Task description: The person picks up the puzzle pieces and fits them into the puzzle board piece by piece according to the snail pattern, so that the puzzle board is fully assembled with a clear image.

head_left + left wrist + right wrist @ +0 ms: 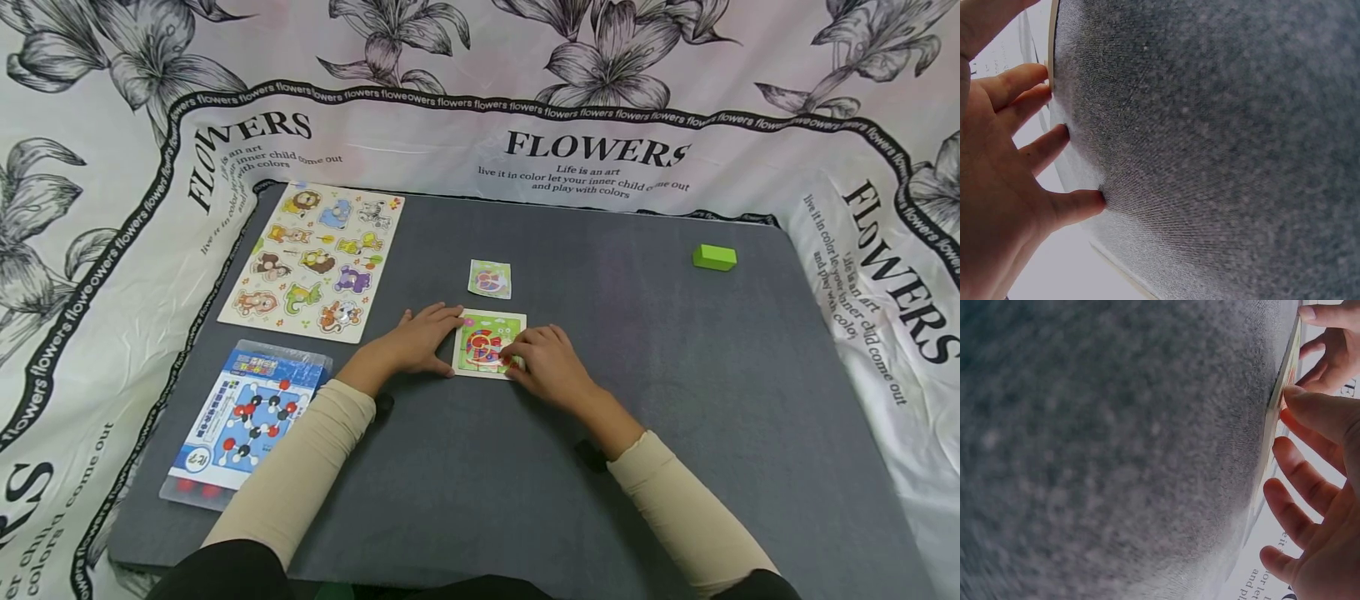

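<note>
A small square puzzle (480, 350) with a light border, green ground and red, rounded picture lies flat on the grey table. My left hand (422, 340) lies along its left side with fingers spread; fingertips touch the upper left corner and the thumb is by the lower left edge. At the right side, my right hand (551, 365) pinches a puzzle piece between thumb and index finger, low over the picture; the fingers mostly hide the piece. In the right wrist view, the puzzle's edge (1266, 434) shows beside the fingertips. Just behind the puzzle lies a small picture card (490, 280).
An animal sticker sheet (315, 262) lies at the back left of the grey table (637, 500). Nearer, by my left forearm, is a plastic-cased molecular model set (247, 421). A green block (714, 257) sits at the back right. Flower-printed cloth (420, 142) surrounds the table.
</note>
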The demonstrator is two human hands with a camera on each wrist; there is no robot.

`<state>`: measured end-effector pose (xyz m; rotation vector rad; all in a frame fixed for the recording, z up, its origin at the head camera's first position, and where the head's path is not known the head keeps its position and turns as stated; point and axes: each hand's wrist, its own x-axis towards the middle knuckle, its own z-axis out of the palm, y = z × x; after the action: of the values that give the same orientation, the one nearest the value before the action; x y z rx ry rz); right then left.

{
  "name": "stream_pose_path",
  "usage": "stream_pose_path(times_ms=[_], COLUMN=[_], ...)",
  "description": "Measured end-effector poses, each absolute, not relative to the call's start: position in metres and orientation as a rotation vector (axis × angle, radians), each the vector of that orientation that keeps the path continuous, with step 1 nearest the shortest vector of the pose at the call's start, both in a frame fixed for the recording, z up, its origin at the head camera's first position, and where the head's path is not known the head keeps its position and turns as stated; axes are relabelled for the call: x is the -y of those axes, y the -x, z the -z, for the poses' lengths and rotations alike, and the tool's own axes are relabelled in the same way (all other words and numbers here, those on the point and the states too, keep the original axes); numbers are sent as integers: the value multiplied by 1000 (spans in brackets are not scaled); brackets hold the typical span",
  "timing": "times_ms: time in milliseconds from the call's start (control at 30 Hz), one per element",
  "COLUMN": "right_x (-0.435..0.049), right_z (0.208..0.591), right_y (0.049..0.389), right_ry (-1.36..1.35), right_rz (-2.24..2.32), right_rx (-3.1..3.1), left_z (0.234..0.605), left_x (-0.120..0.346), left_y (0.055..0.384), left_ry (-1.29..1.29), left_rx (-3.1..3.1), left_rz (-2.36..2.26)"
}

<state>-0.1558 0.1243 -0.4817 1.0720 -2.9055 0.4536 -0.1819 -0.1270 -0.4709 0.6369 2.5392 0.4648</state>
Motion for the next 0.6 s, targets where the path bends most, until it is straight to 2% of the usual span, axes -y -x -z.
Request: stream_pose_path(times_ms=[300, 600], right_x=[-127, -131], right_z=[470, 459], right_y=[162, 157], right_ry=[-1016, -1091], right_rz=[-439, -450], right_rx=[2891, 3079], left_z=[457, 469], left_x=[122, 120], left_y=[192, 178], left_ry=[-664, -669], left_rx=[-2571, -2572], left_rz=[-445, -397])
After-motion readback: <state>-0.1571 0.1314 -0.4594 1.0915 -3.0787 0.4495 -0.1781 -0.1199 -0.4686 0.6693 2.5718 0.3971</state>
